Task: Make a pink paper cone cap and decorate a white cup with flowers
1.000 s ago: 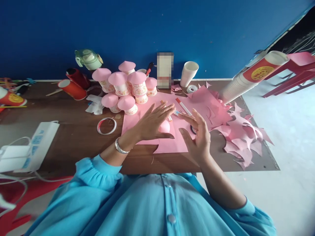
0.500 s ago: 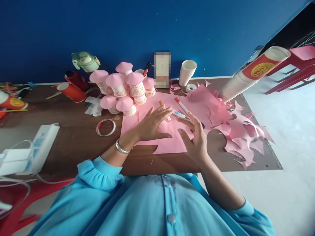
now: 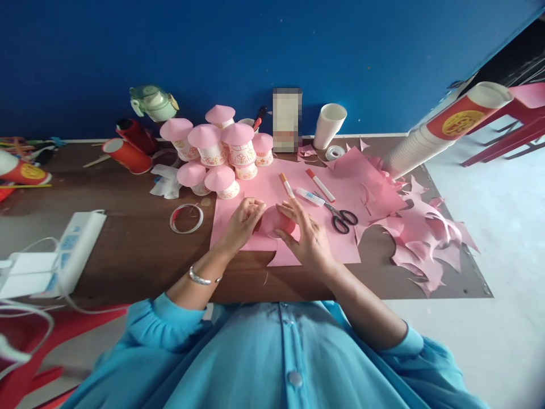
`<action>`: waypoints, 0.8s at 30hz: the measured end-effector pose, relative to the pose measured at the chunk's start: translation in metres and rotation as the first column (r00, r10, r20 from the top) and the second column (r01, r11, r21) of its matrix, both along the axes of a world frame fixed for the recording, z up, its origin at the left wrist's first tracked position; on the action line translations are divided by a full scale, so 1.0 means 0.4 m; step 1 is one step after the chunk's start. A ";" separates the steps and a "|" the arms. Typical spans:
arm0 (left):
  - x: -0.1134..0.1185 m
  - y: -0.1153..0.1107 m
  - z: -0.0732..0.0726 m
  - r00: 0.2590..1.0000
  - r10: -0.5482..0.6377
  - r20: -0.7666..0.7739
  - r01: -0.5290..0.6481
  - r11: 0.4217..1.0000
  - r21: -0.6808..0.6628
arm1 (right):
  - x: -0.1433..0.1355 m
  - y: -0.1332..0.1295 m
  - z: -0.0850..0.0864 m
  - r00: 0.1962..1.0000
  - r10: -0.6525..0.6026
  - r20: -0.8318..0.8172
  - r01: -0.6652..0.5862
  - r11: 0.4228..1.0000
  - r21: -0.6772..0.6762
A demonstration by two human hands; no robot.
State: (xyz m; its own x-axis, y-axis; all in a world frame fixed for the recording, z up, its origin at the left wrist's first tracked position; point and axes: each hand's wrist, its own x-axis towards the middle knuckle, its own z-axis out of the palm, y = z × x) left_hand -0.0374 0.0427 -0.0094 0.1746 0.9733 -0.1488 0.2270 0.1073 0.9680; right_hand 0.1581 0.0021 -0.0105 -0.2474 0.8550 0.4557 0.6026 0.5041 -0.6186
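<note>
Over the pink paper sheets, a small round pink paper piece [image 3: 271, 221] is between my hands, its lower edge slightly raised or curved. My left hand [image 3: 242, 222] has its fingertips pinched at the left edge of the piece. My right hand [image 3: 309, 236] grips it from the right, fingers at the far edge and thumb at the near side. Just beyond the hands lie an orange-capped marker [image 3: 286, 184], a red-capped marker [image 3: 321, 186], a white glue tube [image 3: 310, 197] and black-handled scissors [image 3: 342, 218].
Several decorated paper cups with pink cone roofs [image 3: 212, 141] stand at the back left. White cups [image 3: 330, 126] and a tape roll [image 3: 334, 153] are at the back. Pink scraps [image 3: 426, 238] and a tall cup stack [image 3: 438, 130] lie right. A power strip [image 3: 80, 250] lies left.
Both hands have closed from spread fingers onto the round pink paper piece. The left hand has drawn back to the left, the right has moved left, and the scissors are uncovered.
</note>
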 end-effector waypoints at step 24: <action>0.053 -0.019 -0.035 0.896 0.196 0.399 -0.140 0.976 -0.166 | -0.002 0.002 -0.002 1.000 0.013 -0.024 -0.012 1.000 0.025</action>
State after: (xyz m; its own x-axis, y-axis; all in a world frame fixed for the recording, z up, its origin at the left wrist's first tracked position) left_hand -0.0160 0.0352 -0.0235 0.0829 0.9706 -0.2261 -0.2204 0.2391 0.9456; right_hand 0.1572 0.0030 -0.0112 -0.2465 0.8403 0.4829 0.5814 0.5269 -0.6200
